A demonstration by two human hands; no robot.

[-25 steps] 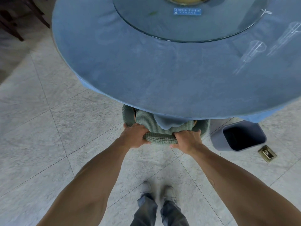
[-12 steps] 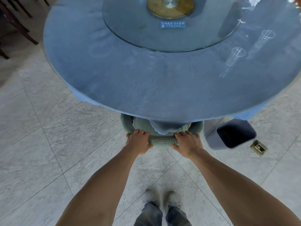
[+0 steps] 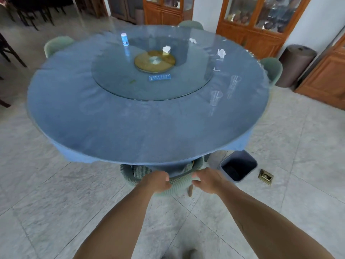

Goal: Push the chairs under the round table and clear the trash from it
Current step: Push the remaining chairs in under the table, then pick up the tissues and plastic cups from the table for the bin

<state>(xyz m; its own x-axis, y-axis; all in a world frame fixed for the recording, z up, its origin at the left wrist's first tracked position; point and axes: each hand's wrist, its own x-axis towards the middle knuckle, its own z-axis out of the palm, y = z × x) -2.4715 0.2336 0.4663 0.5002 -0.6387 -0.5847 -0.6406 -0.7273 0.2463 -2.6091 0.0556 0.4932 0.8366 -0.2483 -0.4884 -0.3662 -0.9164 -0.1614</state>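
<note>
A green chair (image 3: 179, 185) is tucked under the near edge of the round table (image 3: 130, 131), which has a blue cloth under a glass top. My left hand (image 3: 156, 182) grips the top of the chair's back. My right hand (image 3: 207, 181) hovers just right of the back, fingers loosely spread and holding nothing. On the table lie crumpled tissues (image 3: 166, 49) (image 3: 221, 52) (image 3: 192, 41), a small blue-and-white container (image 3: 124, 39) and two clear plastic cups (image 3: 234, 85) (image 3: 214, 99) on their sides.
A grey trash bin (image 3: 239, 168) stands on the floor right of the chair, with a brass floor socket (image 3: 265, 176) beyond it. Other green chairs (image 3: 57, 44) (image 3: 190, 25) (image 3: 271, 69) ring the table. Wooden cabinets (image 3: 252, 21) and a brown roll (image 3: 296, 62) stand behind.
My right hand has come off the chair back and opened. My view has risen from the table's near edge to take in the whole tabletop and the room behind.
</note>
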